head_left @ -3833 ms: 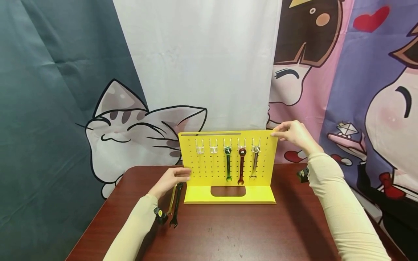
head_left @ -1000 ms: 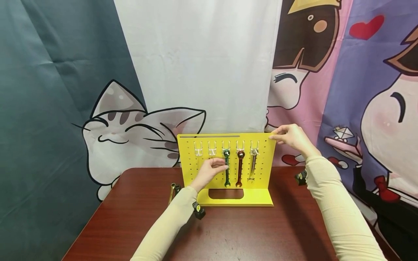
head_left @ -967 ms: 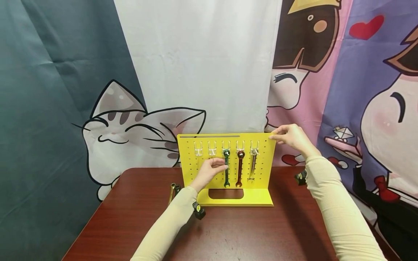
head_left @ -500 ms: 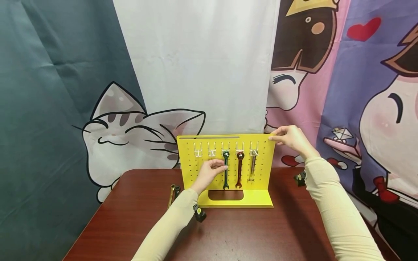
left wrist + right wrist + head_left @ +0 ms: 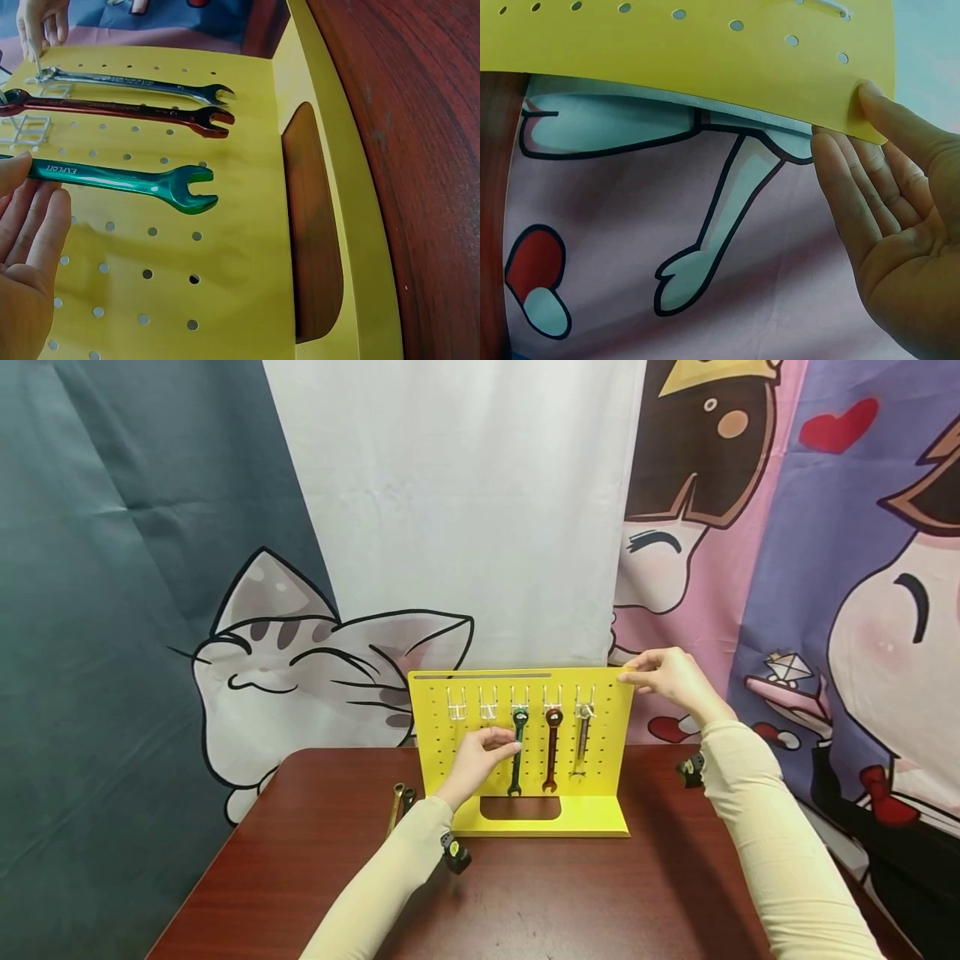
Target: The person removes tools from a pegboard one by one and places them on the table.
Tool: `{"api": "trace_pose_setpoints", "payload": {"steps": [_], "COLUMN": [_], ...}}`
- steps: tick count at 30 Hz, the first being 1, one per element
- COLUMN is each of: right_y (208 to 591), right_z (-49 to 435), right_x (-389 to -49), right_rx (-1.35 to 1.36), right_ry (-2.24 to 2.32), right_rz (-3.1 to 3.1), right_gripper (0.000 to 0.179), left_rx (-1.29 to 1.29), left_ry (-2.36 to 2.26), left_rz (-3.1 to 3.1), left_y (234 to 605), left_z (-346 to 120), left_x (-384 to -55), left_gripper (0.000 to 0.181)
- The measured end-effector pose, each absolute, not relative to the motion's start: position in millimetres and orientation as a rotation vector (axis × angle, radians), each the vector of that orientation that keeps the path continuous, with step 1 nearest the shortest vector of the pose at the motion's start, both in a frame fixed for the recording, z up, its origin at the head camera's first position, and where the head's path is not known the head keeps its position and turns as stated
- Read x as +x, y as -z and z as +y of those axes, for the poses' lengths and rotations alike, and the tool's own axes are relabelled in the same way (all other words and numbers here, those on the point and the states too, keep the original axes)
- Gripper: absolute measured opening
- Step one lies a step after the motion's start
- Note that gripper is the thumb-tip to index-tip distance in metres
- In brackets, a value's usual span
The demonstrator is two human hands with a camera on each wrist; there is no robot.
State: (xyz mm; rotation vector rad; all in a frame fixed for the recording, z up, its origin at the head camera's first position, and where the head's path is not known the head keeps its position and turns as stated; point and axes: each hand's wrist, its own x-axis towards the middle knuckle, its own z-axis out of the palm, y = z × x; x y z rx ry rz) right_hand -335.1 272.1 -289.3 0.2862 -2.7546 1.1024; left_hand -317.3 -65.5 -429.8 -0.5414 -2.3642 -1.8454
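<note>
My left hand (image 5: 477, 762) pinches the shank of a green combination wrench (image 5: 112, 178) between thumb and fingers. In the head view, the wrench's ring end is at a white hook on the yellow pegboard (image 5: 611, 752), and its open jaw tilts slightly left at the bottom. Whether the ring still rests on the hook I cannot tell. With thumb in front and fingers behind, my right hand (image 5: 900, 217) grips the board's upper right corner. A red wrench (image 5: 552, 752) and a silver wrench (image 5: 582, 739) hang to the right of the green one.
Two white hooks (image 5: 457, 703) to the left carry nothing. A gold wrench (image 5: 396, 806) and a black wrench (image 5: 408, 797) lie on the brown table (image 5: 322, 802), left of the board and partly behind my left forearm. A printed curtain (image 5: 480, 527) hangs behind.
My left hand has moved right from the board's left edge to the green wrench and taken hold of it. The wrench's lower end has since swung slightly left. My right hand keeps the corner.
</note>
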Motion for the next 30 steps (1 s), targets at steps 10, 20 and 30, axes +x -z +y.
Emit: {"api": "trace_pose_setpoints", "payload": {"steps": [10, 20, 30], "right_y": [291, 292, 291], "right_z": [273, 272, 273], "right_x": [-336, -336, -336], "right_rx": [0.312, 0.307, 0.3], "right_ry": [-1.097, -1.113, -1.114], "right_rz": [-2.736, -2.733, -2.738], "right_gripper": [0.036, 0.038, 0.036], "left_rx": [-0.571, -0.597, -0.564], "left_ry": [1.85, 1.826, 1.879], "left_rz": [-2.356, -2.345, -2.317], "left_y": [429, 422, 417], "left_z": [-67, -71, -95], "left_x": [-310, -302, -296], "left_gripper": [0.031, 0.03, 0.032]}}
